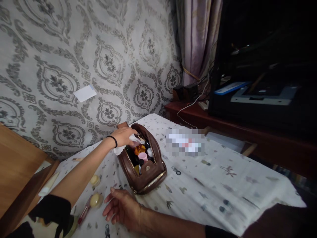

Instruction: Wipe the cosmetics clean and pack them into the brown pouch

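A brown leather bag (128,172) lies unzipped on the white patterned cloth (210,188), with several bottles and jars inside, among them a pink cap (143,156) and an orange item (139,150). At the bag's far left edge, my left hand (123,136) has its fingers closed on a crumpled white tissue (135,139) over the opening. My right hand (123,209) is in front of the bag, fingers apart and slightly curled, holding nothing. Beside it are a round cream-coloured jar (96,200) and a reddish tube (84,213).
Another small jar (94,180) and a pale tube (49,184) lie to the left. A blurred-out item (185,142) rests right of the bag. Behind are a patterned wall (106,62), a dark screen (262,49) and a white cable (185,107).
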`<state>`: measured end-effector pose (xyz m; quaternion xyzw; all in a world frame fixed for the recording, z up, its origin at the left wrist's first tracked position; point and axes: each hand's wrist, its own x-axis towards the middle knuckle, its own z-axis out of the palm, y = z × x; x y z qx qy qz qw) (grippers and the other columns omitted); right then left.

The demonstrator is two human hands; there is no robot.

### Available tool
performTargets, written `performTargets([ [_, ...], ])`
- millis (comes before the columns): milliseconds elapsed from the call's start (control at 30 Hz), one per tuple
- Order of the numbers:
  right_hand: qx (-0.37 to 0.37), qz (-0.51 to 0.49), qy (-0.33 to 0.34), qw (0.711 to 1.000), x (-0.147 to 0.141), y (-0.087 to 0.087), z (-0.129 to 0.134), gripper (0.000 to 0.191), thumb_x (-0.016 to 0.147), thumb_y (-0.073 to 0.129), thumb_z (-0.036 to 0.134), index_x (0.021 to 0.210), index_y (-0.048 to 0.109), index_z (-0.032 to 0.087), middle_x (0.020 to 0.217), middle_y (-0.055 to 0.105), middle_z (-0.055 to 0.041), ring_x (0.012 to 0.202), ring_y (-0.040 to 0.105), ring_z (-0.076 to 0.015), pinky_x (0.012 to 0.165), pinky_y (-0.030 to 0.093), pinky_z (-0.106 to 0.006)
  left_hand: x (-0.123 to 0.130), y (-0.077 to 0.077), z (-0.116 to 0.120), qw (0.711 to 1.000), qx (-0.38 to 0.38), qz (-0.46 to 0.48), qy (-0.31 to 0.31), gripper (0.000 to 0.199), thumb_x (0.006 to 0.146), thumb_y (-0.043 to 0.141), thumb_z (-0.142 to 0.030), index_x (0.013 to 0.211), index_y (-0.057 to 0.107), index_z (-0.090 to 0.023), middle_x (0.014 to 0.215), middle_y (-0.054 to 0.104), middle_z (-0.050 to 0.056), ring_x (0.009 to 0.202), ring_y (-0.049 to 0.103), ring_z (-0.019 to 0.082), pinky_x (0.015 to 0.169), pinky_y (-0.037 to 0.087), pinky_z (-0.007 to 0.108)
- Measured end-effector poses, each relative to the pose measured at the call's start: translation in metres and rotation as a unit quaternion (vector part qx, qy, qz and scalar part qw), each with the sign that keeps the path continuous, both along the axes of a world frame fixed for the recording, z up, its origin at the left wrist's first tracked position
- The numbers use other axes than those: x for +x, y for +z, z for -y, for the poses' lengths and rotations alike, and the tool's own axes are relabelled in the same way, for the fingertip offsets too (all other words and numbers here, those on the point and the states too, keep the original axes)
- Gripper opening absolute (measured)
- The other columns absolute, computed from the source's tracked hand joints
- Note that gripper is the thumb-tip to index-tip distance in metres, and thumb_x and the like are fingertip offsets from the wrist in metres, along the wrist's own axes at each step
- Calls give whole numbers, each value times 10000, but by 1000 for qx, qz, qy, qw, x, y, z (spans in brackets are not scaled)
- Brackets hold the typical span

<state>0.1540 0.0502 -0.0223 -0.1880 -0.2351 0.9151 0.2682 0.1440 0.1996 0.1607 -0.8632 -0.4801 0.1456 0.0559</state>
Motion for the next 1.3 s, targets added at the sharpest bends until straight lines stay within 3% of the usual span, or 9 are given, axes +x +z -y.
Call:
performTargets([
  [167,-3,0,-3,1000,0,1,1,518,827,571,656,754,599,144,554,665,-11,411,572,-97,401,326,-211,-6,13,6,992,30,120,16,321,824,575,-283,1120,686,-229,1036,720,42,954,647,223,791,457,272],
  [267,-6,2,-2,1000,0,2,1,523,836,557,657,750,602,143,551,664,-11,408,574,-94,389,320,-205,-9,18,11,985,32,171,16,313,809,558,-288,1073,710,-217,910,730,24,836,645,208,745,449,269],
  [467,-8,8,2,1000,2,4,1,502,844,561,633,734,599,145,543,661,-9,405,577,-92,379,307,-197,-22,25,23,954,16,299,22,330,782,546,-370,973,719,-164,860,726,32,752,620,190,698,449,261],
  [700,-3,5,3,1000,0,1,0,459,846,571,592,747,601,145,551,666,-12,399,573,-97,383,323,-199,-43,22,56,928,48,367,39,294,811,549,-426,845,693,-172,772,682,10,700,575,164,616,412,225],
  [867,5,-16,-1,1000,-3,-5,1,421,866,555,544,775,610,136,573,673,-20,424,591,-103,406,336,-198,-69,3,71,902,87,408,110,362,796,563,-508,850,682,-170,674,623,-8,603,518,148,551,383,226],
  [1033,7,-18,-2,1000,-5,-8,1,436,824,595,568,783,608,134,579,670,-23,428,585,-108,418,338,-202,-107,-35,92,853,104,461,224,477,809,542,-609,841,672,-150,528,470,-52,520,460,132,531,384,234],
  [1200,17,-15,-5,1000,-1,-7,0,475,762,638,608,789,603,135,606,669,-25,457,586,-105,442,349,-202,-133,-78,122,835,79,483,253,534,877,439,-626,845,670,-145,590,545,-23,625,544,162,625,458,254],
  [1300,41,-4,-9,999,-1,-5,4,497,701,668,629,787,583,147,615,658,-18,470,577,-103,454,346,-200,-133,-91,141,828,78,479,283,600,927,329,-606,879,690,-129,654,634,22,650,591,188,647,503,283],
])
